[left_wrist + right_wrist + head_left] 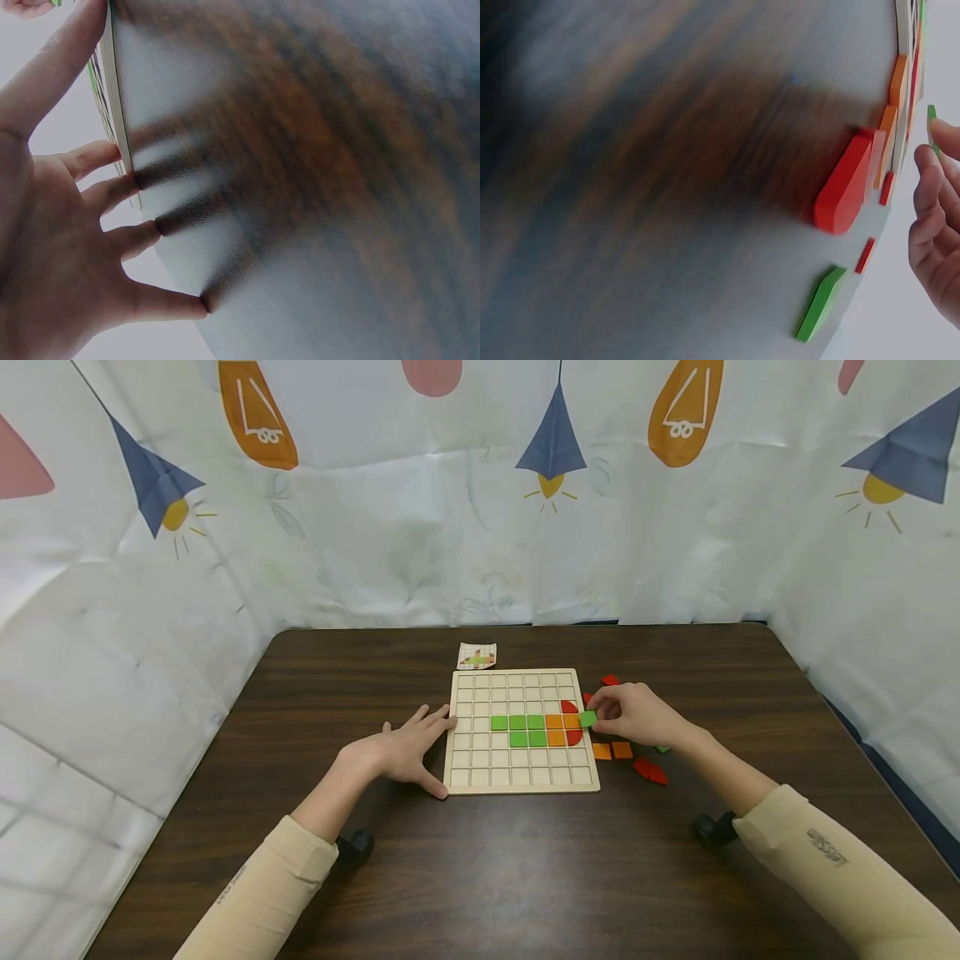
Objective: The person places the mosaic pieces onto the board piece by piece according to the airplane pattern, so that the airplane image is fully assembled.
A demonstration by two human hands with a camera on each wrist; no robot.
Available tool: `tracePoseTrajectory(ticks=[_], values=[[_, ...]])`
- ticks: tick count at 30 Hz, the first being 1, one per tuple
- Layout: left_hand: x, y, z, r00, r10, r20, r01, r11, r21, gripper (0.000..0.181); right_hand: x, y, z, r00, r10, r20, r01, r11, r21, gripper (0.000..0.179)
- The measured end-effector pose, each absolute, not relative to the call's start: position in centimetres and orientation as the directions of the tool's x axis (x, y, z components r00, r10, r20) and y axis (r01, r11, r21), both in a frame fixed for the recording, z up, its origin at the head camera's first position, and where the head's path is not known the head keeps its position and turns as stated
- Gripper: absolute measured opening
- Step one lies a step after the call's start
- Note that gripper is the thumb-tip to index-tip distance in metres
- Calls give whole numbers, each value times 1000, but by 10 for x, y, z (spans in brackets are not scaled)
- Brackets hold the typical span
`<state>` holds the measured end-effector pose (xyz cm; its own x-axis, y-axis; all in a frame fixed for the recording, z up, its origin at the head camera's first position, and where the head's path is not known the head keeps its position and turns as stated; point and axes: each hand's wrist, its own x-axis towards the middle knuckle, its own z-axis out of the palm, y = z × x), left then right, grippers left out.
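A pale wooden grid board [480,764] lies on the table with green squares [517,723], orange squares [555,737] and red curved pieces [573,737] set in its cells. My left hand [397,747] rests at the board's left edge, fingers spread, thumb by the near corner. In the left wrist view the fingertips [206,306] touch the tabletop and the board's side. Over the board's right edge, my right hand [637,710] pinches a green square tile [587,718] between thumb and fingers. The right wrist view shows that tile edge-on in the grip.
To the right of the board lie loose orange squares [621,750], red pieces [651,771] and a green piece [821,304], partly under my right arm. A small picture card [477,656] lies behind the board's far left corner. A printed white curtain [420,543] hangs behind the table.
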<state>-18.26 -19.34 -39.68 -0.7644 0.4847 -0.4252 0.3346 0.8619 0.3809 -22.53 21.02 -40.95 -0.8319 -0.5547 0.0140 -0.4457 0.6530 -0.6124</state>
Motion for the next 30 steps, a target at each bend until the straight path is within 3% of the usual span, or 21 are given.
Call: tracePoseTrajectory(ticks=[30], values=[[-182, -194, -397, -765, 484, -424, 335, 862, 380, 118, -228, 145, -403, -780, -625, 19, -485, 584, -651, 22]])
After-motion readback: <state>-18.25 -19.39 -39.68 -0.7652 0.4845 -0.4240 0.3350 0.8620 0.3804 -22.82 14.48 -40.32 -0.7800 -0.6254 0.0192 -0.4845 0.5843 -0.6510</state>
